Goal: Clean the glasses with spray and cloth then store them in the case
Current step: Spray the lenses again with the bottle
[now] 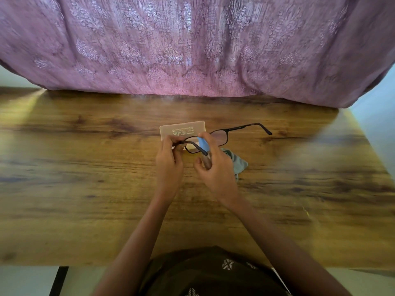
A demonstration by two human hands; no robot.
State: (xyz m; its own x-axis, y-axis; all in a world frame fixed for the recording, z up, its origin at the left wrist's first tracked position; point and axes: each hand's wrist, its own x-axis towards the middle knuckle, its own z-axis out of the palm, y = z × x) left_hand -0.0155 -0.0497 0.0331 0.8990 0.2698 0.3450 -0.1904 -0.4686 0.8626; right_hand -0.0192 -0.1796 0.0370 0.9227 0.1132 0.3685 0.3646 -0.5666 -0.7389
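The person's left hand (170, 161) pinched the near temple arm of a pair of dark, thin-framed rectangular glasses (220, 136), fingers closed on it close to the hinge, so that the frame hung just above the brown wood-grain table (85, 167) with its far arm stretched out to the right. The right hand (215, 169) was wrapped around a small spray bottle with a light blue top (203, 144), the forefinger resting over the top and the blue head close against the near lens. Behind the glasses lay a flat, pale beige rectangular case with printed lettering (181, 129), closed as far as could be told. A crumpled grey-blue cleaning cloth (239, 162) lay on the table just right of the right hand, partly hidden by it. A mauve patterned fabric (192, 43) hung along the table's far edge
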